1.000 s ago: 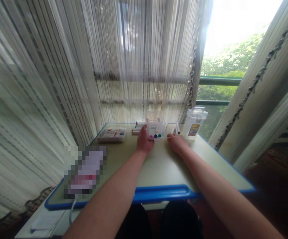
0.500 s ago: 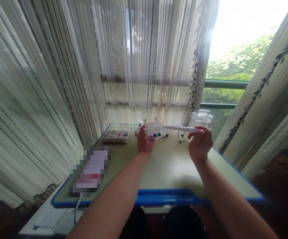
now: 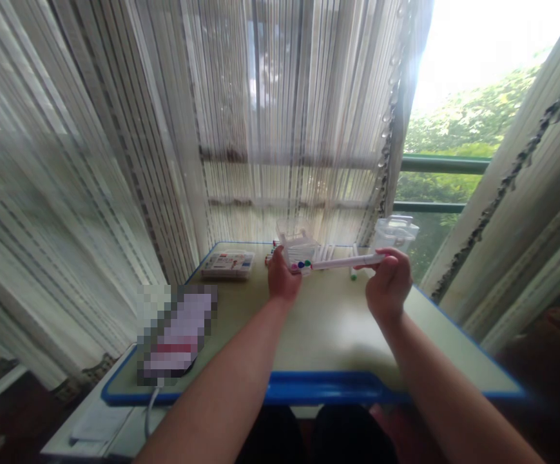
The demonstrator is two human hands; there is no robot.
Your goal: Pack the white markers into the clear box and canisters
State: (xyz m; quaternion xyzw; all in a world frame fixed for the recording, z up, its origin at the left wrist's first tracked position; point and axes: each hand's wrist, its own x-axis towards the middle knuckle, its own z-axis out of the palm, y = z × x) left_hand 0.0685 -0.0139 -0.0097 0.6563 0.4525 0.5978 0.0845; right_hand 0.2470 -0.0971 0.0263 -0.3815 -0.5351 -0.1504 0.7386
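Observation:
My left hand grips the near side of a clear plastic marker box standing on the desk; coloured caps show through its front. My right hand pinches one end of a white marker, held above the desk and pointing left, with its far tip at the box's front. A few more white markers lie on the desk behind the held one.
A flat marker set lies at the back left of the desk. A clear lidded container stands at the back right by the window rail. A blurred-out object sits at the front left. Curtains hang close behind and on both sides.
My right hand left the desk, picked up a white marker, and has lowered its tip towards the front of the clear box. The left hand has stayed on the box.

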